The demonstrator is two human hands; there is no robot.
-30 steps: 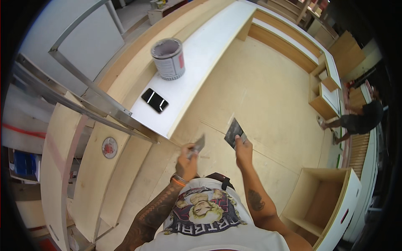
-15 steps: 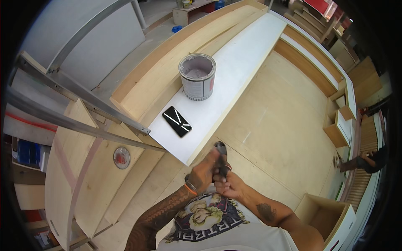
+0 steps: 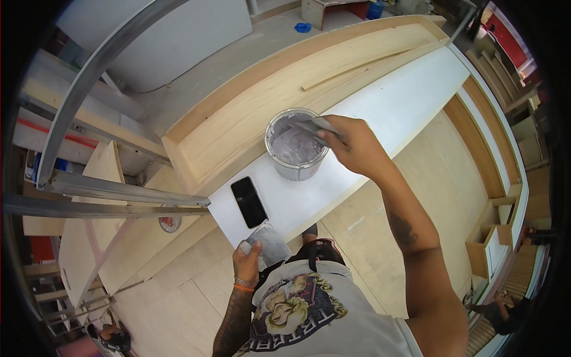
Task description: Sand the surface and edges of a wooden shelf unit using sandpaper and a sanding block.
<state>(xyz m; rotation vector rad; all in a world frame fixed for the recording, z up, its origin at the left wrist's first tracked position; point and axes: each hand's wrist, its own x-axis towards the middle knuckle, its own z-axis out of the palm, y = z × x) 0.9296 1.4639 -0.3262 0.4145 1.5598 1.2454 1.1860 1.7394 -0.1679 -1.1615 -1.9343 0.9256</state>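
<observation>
My right hand point(image 3: 355, 144) is closed round a grey putty knife point(image 3: 306, 125), its blade dipping into an open metal can point(image 3: 296, 172). Pale mauve-grey filler paste point(image 3: 291, 149) coats the inside of the can. Lower down, near the corner of the white board point(image 3: 386, 98), my left hand point(image 3: 247, 262) grips a flat, smeared grey spreader plate point(image 3: 271, 243). Its fingers wrap one edge, with the thumb on top. Beside that plate a black phone point(image 3: 249, 202) lies on the board, to the left of the can.
Metal frame bars point(image 3: 125, 196) cross the left side. A long curved wooden trough point(image 3: 238, 128) runs behind the white board. Farther left, a round lid point(image 3: 169, 223) rests on curved plywood. Another person point(image 3: 505, 312) is at the lower right; an open wooden box unit point(image 3: 491, 247) stands above.
My hands were together in front of my body and have separated. The right has reached forward with the putty knife into the can; the left has moved left, holding the spreader plate.
</observation>
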